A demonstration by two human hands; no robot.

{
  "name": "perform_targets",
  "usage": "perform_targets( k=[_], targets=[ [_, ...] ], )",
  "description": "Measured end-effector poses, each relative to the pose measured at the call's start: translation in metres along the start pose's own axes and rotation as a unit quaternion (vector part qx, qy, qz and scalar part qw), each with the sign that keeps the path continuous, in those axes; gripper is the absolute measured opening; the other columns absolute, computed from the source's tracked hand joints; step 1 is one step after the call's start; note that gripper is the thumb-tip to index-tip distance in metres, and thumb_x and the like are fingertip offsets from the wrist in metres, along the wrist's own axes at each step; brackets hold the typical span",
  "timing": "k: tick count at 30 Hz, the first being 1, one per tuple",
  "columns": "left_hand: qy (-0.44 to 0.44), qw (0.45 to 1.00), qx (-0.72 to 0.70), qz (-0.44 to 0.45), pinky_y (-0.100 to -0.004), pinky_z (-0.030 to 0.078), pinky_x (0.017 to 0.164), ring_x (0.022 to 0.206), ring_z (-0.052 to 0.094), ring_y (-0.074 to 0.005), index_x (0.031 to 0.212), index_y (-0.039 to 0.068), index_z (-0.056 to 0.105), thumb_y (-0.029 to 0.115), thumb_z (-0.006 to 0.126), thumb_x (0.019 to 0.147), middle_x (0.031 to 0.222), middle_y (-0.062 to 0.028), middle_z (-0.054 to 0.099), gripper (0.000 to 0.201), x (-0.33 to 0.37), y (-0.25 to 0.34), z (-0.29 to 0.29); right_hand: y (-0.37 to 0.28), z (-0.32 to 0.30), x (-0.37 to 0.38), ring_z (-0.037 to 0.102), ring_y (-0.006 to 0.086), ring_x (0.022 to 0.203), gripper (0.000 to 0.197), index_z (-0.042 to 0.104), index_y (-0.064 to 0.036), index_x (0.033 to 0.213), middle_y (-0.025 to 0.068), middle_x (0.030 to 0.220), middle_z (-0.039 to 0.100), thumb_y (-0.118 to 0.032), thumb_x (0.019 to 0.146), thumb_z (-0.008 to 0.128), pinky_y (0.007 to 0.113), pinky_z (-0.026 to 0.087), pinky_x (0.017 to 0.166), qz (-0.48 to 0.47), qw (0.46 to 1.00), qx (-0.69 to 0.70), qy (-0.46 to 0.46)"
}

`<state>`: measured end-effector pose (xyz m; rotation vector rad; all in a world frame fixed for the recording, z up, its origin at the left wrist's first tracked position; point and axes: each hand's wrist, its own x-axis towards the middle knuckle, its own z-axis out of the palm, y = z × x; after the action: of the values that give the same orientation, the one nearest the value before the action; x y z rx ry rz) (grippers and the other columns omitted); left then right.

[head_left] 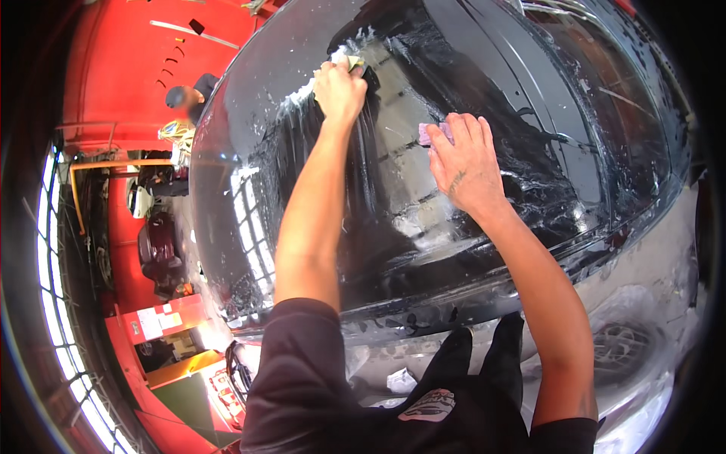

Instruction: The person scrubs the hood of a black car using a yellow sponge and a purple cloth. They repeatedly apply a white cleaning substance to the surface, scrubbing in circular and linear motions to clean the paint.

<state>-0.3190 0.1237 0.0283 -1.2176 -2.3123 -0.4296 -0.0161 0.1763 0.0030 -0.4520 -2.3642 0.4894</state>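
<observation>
Both my hands are on the wet black hood [227,144] of a car, which is streaked with whitish slurry. My left hand [340,92], reaching farther out, is closed on a small pale yellow pad [354,62] pressed to the panel; its exact kind is not clear. Whitish suds [299,97] lie along the surface beside it. Nearer and to the right, my right hand [467,160] lies over a pink-purple sponge [434,135]. Only the sponge's left edge shows past the fingers. Between my hands, a brighter strip of the hood reflects the surroundings.
The car's windshield side [605,98] lies to the right. Beyond the hood at left, another person in a dark cap [181,97] bends near a red wall [128,68]. A dark red car part [160,250] stands at left. Plastic sheeting [643,363] covers a wheel at lower right.
</observation>
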Motion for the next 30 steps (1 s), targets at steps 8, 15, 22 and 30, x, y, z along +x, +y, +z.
perform_targets(
  k=[8,15,22,30],
  targets=[
    [-0.165,0.976,-0.084,0.116,-0.0530,0.048,0.097,0.111,0.059,-0.0464,0.151,0.001,0.061,-0.002,0.071,0.070,0.135,-0.0269,0.061,0.081,-0.191,0.057,-0.117,0.028,-0.004,-0.006,0.056,0.0413,0.129,0.041,0.070,-0.0091,0.130,0.0207,0.131,0.062,-0.020,0.091,0.074,0.062,0.043,0.117,0.024,0.999,-0.039,0.017],
    [-0.080,0.996,0.035,-0.031,-0.0542,0.051,0.096,0.112,0.063,-0.0449,0.136,0.004,0.071,0.019,0.073,0.094,0.122,-0.0253,0.067,0.045,-0.002,-0.023,-0.008,0.001,-0.001,0.000,0.056,0.0405,0.128,0.042,0.070,-0.0089,0.131,0.0202,0.130,0.062,-0.019,0.091,0.075,0.062,0.043,0.117,0.001,1.000,0.000,0.011],
    [-0.070,0.992,-0.059,0.093,-0.0528,0.048,0.094,0.110,0.059,-0.0442,0.151,0.002,0.061,0.003,0.074,0.076,0.125,-0.0240,0.062,0.076,-0.146,0.048,-0.073,0.031,-0.011,-0.003,0.055,0.0406,0.128,0.043,0.069,-0.0073,0.133,0.0203,0.132,0.061,-0.020,0.093,0.074,0.060,0.042,0.117,0.025,0.999,-0.034,-0.004],
    [-0.047,0.998,0.034,0.035,-0.0547,0.052,0.092,0.107,0.065,-0.0434,0.132,0.002,0.073,0.012,0.072,0.090,0.120,-0.0244,0.069,0.044,-0.024,-0.046,-0.021,0.001,-0.005,0.003,0.057,0.0413,0.126,0.041,0.069,-0.0079,0.130,0.0199,0.128,0.063,-0.019,0.091,0.075,0.061,0.043,0.116,0.002,1.000,0.002,0.018]
  ],
)
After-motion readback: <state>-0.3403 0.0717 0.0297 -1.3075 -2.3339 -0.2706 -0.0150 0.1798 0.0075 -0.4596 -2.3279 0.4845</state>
